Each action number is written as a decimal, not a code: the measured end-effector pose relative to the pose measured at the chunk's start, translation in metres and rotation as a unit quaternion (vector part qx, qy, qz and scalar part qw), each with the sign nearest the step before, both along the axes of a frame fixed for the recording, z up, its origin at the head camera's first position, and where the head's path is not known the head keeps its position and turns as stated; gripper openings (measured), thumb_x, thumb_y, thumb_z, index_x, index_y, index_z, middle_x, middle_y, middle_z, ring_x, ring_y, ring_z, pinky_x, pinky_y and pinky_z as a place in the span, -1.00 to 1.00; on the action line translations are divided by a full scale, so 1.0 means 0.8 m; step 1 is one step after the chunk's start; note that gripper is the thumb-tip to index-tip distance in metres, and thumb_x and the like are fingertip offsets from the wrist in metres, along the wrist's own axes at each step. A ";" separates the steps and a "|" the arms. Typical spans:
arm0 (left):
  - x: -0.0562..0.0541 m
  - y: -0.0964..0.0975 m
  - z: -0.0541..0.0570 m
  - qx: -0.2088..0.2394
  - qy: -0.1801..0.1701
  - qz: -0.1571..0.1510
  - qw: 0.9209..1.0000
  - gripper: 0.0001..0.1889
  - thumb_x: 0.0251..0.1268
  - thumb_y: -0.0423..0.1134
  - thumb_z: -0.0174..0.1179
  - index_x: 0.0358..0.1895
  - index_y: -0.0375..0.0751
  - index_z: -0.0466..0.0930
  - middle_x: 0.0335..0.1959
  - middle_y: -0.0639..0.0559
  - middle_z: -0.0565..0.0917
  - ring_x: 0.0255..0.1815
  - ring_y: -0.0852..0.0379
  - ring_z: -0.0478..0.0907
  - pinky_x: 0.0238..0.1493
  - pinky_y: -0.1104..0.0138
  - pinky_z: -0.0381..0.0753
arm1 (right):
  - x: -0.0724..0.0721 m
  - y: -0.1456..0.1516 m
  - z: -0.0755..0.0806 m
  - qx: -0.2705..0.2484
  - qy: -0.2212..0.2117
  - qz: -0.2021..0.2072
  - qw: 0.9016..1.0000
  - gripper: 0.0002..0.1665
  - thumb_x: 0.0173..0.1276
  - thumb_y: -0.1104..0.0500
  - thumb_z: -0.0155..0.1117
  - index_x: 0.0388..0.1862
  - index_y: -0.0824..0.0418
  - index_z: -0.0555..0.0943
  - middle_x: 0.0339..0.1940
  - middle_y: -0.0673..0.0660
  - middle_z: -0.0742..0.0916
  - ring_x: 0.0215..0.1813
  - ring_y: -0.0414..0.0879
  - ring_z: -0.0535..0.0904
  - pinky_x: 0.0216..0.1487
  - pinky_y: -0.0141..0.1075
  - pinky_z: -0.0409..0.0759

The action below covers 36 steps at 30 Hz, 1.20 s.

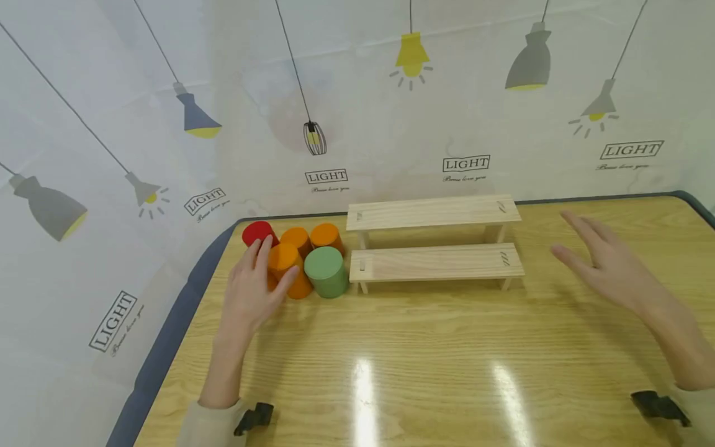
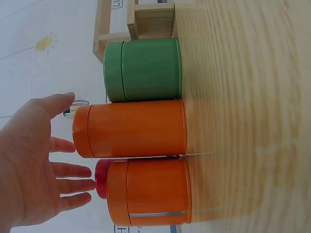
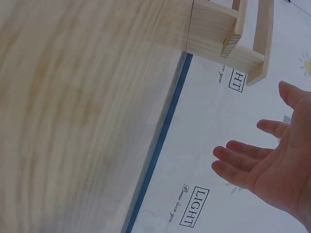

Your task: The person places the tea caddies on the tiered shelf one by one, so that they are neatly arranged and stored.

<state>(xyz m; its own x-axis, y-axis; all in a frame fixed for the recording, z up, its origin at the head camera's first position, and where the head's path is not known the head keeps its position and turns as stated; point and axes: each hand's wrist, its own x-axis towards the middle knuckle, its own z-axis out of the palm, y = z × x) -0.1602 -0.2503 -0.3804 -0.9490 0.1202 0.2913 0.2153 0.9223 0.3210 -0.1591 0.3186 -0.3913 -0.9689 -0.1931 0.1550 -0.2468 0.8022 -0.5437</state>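
On the left of the table stand several round lidded tins: a green tin, a tall orange tin, shorter orange tins and a red tin. My left hand hovers over the near left tins, its thumb and fingers spread around the top of the tall orange one. In the left wrist view, the fingers are extended beside the tin lids and grip nothing. My right hand is held in the air right of a two-step wooden rack, fingers extended and holding nothing.
The rack's upper shelf stands behind its lower one, close to the back edge. A dark blue edging runs along the wooden table. Behind rises a white wall covering printed with lamps.
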 end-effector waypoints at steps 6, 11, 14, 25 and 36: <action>0.005 -0.010 0.000 0.008 -0.014 0.005 1.000 -0.09 0.39 0.18 0.19 0.59 -0.29 0.05 0.52 -0.43 0.17 0.44 -0.45 0.20 0.42 -0.26 0.18 | -0.004 -0.009 -0.003 -0.047 -0.011 0.032 0.998 -0.17 0.62 0.05 0.03 0.67 0.22 -0.09 0.48 0.58 0.25 0.29 0.57 0.31 0.06 0.48 0.31; 0.006 -0.020 -0.002 0.019 -0.013 0.007 1.000 -0.06 0.32 0.11 0.30 0.57 -0.33 0.07 0.49 -0.45 0.20 0.41 -0.46 0.24 0.38 -0.27 0.25 | -0.006 -0.016 -0.002 -0.079 -0.029 0.047 0.995 -0.19 0.64 0.07 0.00 0.65 0.29 -0.08 0.37 0.61 0.36 0.23 0.59 0.40 0.08 0.45 0.37; 0.006 -0.026 -0.003 0.023 -0.012 0.013 1.000 -0.06 0.28 0.07 0.34 0.56 -0.35 0.09 0.47 -0.46 0.22 0.40 -0.46 0.25 0.37 -0.27 0.27 | -0.007 -0.019 -0.003 -0.091 -0.037 0.048 0.994 -0.20 0.63 0.06 0.02 0.65 0.28 -0.05 0.34 0.55 0.42 0.22 0.54 0.45 0.13 0.06 0.56; 0.004 -0.043 -0.018 0.049 -0.026 0.040 0.998 -0.09 0.26 0.00 0.37 0.54 -0.35 0.11 0.45 -0.45 0.23 0.36 -0.47 0.28 0.33 -0.29 0.31 | -0.010 -0.031 -0.010 -0.112 -0.072 0.067 0.989 -0.23 0.63 0.07 0.04 0.64 0.28 0.00 0.20 0.40 0.58 0.05 0.11 0.68 -0.15 -0.44 0.56; 0.001 -0.057 -0.024 0.094 -0.099 0.069 0.988 -0.04 0.32 0.05 0.32 0.58 -0.34 -0.01 0.52 -0.43 0.09 0.45 -0.45 0.16 0.40 -0.28 0.21 | -0.015 -0.041 -0.011 -0.150 -0.122 0.095 0.976 -0.23 0.64 0.06 0.03 0.62 0.32 0.00 0.16 0.40 0.58 -0.05 -0.02 0.68 -0.04 -0.20 0.68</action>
<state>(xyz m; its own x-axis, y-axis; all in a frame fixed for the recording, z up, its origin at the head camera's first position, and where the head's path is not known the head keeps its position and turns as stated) -0.1590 -0.2963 -0.3996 -0.9933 -0.0536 0.1028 0.0066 0.8590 0.5119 -0.1710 0.2856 -0.4005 -0.9355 -0.3534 0.0008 -0.2084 0.5497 -0.8090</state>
